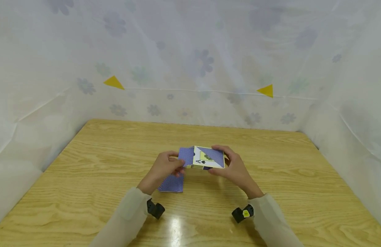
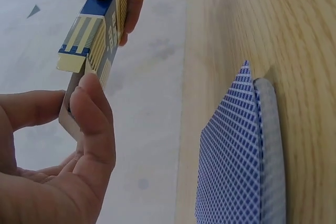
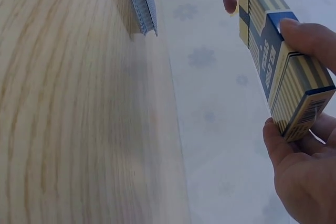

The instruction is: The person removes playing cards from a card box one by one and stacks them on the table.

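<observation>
A playing card box (image 1: pixel 209 158) with an ace of spades on its face is held above the table, lying almost flat. My right hand (image 1: pixel 236 168) grips its right end, thumb on the near side and fingers on the far side. At the opposite end my left hand (image 1: pixel 165 167) pinches the blue-patterned lid flap (image 1: pixel 185 154), which stands open to the left. A small striped side flap (image 2: pixel 71 62) also sticks out there in the left wrist view. Below the left hand, a stack of blue-backed cards (image 1: pixel 172 184) lies on the table, partly hidden by the fingers.
The wooden table (image 1: pixel 277 164) stretches out on all sides. A white floral sheet (image 1: pixel 184 61) hangs behind it and along both sides, with two yellow triangles (image 1: pixel 114 82) on the back part. Black wrist cameras (image 1: pixel 155 209) sit beneath both sleeves.
</observation>
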{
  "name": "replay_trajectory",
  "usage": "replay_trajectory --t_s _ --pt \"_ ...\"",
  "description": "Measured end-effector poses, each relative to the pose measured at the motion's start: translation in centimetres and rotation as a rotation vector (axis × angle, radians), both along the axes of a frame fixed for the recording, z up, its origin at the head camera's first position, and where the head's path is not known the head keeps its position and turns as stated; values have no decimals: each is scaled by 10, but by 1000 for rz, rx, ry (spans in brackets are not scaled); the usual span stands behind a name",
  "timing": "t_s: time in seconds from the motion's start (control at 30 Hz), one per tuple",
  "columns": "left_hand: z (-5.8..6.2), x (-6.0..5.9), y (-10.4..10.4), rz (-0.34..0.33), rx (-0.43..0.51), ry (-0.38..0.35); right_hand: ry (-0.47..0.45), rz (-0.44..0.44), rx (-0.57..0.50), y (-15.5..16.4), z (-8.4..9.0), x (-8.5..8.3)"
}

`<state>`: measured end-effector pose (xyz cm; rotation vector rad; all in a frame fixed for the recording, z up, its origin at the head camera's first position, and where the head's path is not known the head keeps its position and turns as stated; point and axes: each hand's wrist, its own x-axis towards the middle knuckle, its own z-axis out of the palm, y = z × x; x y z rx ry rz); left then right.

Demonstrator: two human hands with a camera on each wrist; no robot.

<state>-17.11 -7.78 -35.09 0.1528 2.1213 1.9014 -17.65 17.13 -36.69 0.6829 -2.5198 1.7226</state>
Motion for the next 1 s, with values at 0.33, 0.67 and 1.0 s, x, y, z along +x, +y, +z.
replay_trajectory --t_s 0.33,0.67,1.0 --pt "1 0 3 194 -7 90 5 -59 9 4 0 -3" --pt "2 0 3 321 -12 126 11 -79 -9 5 0 -3" --pt "4 -2 -6 380 39 149 -23 -95 -10 7 0 -4"
